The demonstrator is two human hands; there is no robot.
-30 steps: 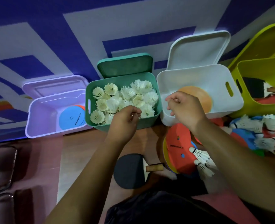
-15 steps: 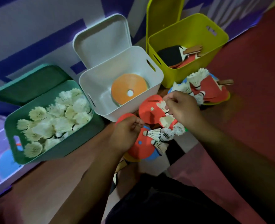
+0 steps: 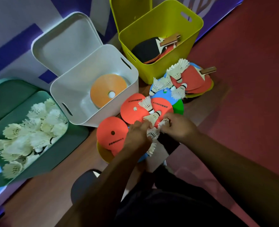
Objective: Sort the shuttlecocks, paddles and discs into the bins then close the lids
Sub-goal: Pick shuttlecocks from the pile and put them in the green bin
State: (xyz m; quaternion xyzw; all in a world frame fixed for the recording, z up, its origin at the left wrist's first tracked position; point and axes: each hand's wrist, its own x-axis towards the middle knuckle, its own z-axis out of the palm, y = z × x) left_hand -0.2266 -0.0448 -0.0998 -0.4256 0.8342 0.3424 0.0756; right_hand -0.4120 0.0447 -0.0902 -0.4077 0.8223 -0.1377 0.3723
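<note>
The loose shuttlecocks (image 3: 152,133) lie on the red discs (image 3: 132,110) in front of the white bin (image 3: 86,74), and both hands are on them. Half a second ago the hands were apart, the left hand (image 3: 138,136) over the nearer red disc and the right hand (image 3: 179,126) higher up the pile. Now they have met at the near edge of the discs, almost touching. The left hand's fingers curl round one shuttlecock by the thumb and reach onto the feathers of another. The right hand pinches a shuttlecock's feathers under bent fingers. How many each holds cannot be told.

To the left, the green bin (image 3: 57,156) stands open, full of sorted shuttlecocks (image 3: 37,128). The white bin, lid up, holds orange discs (image 3: 108,90). The yellow bin (image 3: 160,25) behind holds paddles (image 3: 143,49).

Beyond the hands, more shuttlecocks (image 3: 178,72) rest on a red paddle (image 3: 192,77), a blue disc (image 3: 162,96) and a green disc (image 3: 178,108). A yellow disc (image 3: 103,154) shows from under the nearer red one. A black paddle (image 3: 83,185) lies on the floor, partly hidden by the left forearm. Both forearms cover the near end of the pile.
</note>
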